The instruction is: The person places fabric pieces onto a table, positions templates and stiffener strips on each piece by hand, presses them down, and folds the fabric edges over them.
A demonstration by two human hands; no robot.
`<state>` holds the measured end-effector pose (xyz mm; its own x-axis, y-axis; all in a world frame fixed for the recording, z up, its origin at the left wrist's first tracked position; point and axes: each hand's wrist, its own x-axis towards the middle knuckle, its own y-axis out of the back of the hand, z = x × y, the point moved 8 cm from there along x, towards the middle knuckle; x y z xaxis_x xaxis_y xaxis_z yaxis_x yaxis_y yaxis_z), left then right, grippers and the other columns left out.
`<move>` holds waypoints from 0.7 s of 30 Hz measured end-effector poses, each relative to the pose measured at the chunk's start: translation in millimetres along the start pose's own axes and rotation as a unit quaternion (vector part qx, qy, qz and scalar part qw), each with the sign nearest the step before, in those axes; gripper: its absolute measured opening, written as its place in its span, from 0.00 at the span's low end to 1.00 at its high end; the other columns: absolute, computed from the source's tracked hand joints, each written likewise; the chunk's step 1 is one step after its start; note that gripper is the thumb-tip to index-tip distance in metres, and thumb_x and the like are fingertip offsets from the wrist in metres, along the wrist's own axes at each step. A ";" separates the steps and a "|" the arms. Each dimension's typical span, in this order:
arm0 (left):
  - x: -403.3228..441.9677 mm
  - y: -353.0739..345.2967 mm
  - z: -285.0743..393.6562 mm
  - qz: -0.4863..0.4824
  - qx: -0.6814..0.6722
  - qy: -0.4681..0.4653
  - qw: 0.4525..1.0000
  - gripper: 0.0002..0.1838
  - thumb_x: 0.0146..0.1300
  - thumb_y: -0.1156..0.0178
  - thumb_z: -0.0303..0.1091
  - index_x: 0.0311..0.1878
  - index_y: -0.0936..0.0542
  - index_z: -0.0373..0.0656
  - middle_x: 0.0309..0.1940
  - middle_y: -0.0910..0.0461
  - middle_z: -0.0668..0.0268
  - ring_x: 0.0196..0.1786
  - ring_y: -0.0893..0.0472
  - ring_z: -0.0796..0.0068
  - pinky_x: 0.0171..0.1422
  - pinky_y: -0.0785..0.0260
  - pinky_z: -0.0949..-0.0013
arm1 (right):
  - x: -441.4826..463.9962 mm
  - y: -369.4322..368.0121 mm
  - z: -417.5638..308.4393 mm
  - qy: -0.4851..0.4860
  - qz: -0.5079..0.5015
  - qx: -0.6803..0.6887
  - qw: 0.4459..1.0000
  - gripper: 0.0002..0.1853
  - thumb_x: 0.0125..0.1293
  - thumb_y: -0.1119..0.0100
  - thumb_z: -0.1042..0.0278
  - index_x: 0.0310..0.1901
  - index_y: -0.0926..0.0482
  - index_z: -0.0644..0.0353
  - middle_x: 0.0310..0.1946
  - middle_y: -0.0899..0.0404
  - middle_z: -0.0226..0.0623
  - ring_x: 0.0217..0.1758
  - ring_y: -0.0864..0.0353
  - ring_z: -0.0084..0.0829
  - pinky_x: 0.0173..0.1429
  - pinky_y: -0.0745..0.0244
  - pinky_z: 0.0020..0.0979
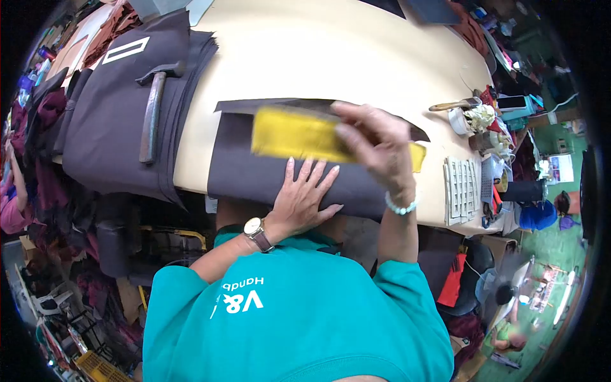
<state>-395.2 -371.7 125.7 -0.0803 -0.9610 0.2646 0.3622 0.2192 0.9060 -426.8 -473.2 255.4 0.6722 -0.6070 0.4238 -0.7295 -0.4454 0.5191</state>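
Observation:
My left hand [309, 191] lies flat with fingers spread on a dark fabric panel [242, 172] at the table's near edge. Above the panel, my right hand [382, 137] pinches the top edge of a flat yellow rectangular strip [296, 132]. Motion blurs the strip, and the fingers cover part of it. Whether it touches the panel I cannot tell. A narrow dark strip of material [273, 104] shows along the panel's far side.
To the left, a hammer [153, 114] and a white rectangular frame [126, 51] rest on stacked dark fabric [102, 127]. At right are a wooden-handled brush [452, 105], a slotted pale board [461, 191] and a white container [458, 121]. Other people are at both sides.

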 end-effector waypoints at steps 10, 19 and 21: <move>-0.4 -9.7 -3.4 -0.027 -0.013 0.004 1.000 0.37 0.57 0.48 0.61 0.63 0.33 0.44 0.66 0.43 0.52 0.69 0.46 0.51 0.65 0.51 0.38 | 1.3 -42.2 30.9 -0.076 -0.104 -0.112 0.985 0.14 0.57 0.41 0.68 0.46 0.22 0.60 0.33 0.19 0.44 0.35 0.19 0.43 0.40 0.24 0.38; -1.7 -6.2 -2.8 -0.001 -0.016 -0.008 1.000 0.38 0.57 0.47 0.60 0.67 0.37 0.46 0.69 0.45 0.51 0.70 0.46 0.50 0.67 0.56 0.37 | -40.7 -9.7 50.5 -0.032 0.128 -0.300 0.945 0.16 0.57 0.40 0.70 0.48 0.23 0.62 0.42 0.23 0.42 0.45 0.24 0.42 0.49 0.29 0.38; -1.3 -6.3 -1.9 -0.009 -0.016 -0.008 1.000 0.39 0.57 0.46 0.59 0.67 0.37 0.45 0.69 0.45 0.51 0.70 0.46 0.49 0.67 0.55 0.37 | -72.1 1.1 54.7 -0.087 0.148 -0.321 0.931 0.16 0.57 0.39 0.70 0.47 0.23 0.63 0.42 0.23 0.42 0.45 0.24 0.42 0.50 0.30 0.39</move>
<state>-395.6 -372.1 119.1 -0.1028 -0.9617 0.2541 0.3898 0.1961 0.8998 -483.0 -466.0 184.8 0.3824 -0.7626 0.5217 -0.6161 0.2104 0.7590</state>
